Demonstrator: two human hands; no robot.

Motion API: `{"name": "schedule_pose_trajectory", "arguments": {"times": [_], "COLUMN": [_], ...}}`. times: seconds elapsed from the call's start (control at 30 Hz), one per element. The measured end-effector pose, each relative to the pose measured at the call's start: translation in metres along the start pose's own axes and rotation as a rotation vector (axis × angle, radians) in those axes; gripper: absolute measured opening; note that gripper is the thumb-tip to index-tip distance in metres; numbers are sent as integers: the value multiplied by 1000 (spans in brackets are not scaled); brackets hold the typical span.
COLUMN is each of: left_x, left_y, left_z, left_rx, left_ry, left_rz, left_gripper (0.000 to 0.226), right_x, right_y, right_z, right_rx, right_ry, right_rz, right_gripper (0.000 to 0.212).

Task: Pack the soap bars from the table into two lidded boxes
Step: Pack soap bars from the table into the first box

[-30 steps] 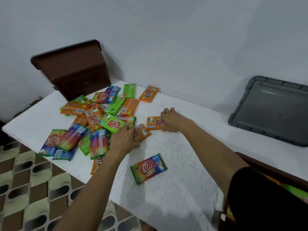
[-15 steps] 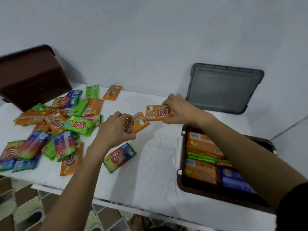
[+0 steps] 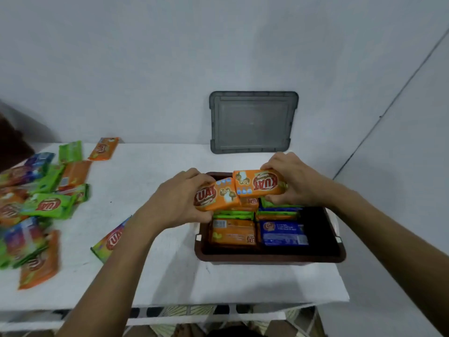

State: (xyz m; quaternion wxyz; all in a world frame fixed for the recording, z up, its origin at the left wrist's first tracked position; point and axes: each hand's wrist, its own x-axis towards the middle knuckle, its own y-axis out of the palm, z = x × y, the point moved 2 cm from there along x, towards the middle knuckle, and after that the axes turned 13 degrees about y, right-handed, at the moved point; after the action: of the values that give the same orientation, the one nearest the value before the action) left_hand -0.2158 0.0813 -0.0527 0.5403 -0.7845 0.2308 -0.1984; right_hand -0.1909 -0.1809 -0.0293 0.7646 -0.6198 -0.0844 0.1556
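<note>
Pile of soap bars (image 3: 36, 205): blurred, cut by left edge. Held bars (image 3: 260, 183) hide the box's (image 3: 267, 257) far rows.

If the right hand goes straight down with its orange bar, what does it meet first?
Probably the packed bars in the brown box: the right hand holds its orange bar above the green bar there, though depth is unclear.

Two orange bars over the brown box

My left hand (image 3: 177, 200) grips one orange soap bar (image 3: 218, 195), my right hand (image 3: 294, 181) another (image 3: 261, 183), above the brown box (image 3: 267, 257); loose bars (image 3: 48, 205) at nine o'clock.
</note>
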Motion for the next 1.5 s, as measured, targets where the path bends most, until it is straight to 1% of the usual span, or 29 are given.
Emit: {"name": "schedule_pose_trajectory", "arguments": {"times": [0.1,0.23,0.47,0.57,0.67,0.9,1.1,1.23,1.33,1.43,1.5], "left_x": [7,14,23,24,24,23,22,21,24,33,42], "left_y": [12,29,56,66,74,84,88,83,67,51,44], "left_z": [-18,-36,-43,-43,-43,-42,-40,-41,-42,-40,-36], "left_rx": [-1,10,139,216,284,298,285,236,197,214,213], "left_ry": [71,128,162,169,171,164,167,170,168,158,147], "left_rz": [80,163,254,264,260,232,215,215,140,35,-7], "left_gripper": [80,81,81,79,76,68,67,70,60,48,46], "right_x": [-23,-43,-56,-56,-54,-54,-57,-58,-54,-44,-36], "right_y": [1,13,42,53,61,75,78,69,52,41,40], "right_z": [-14,-30,-46,-47,-48,-46,-45,-40,-36,-35,-37], "right_rx": [4,-43,-125,-182,-237,-283,-325,-368,-289,-238,-236], "right_ry": [35,80,98,99,101,100,89,56,50,65,78], "right_rz": [65,150,229,262,260,273,245,186,96,-15,-26], "right_gripper": [65,69,71,70,70,65,64,67,63,56,57]}}
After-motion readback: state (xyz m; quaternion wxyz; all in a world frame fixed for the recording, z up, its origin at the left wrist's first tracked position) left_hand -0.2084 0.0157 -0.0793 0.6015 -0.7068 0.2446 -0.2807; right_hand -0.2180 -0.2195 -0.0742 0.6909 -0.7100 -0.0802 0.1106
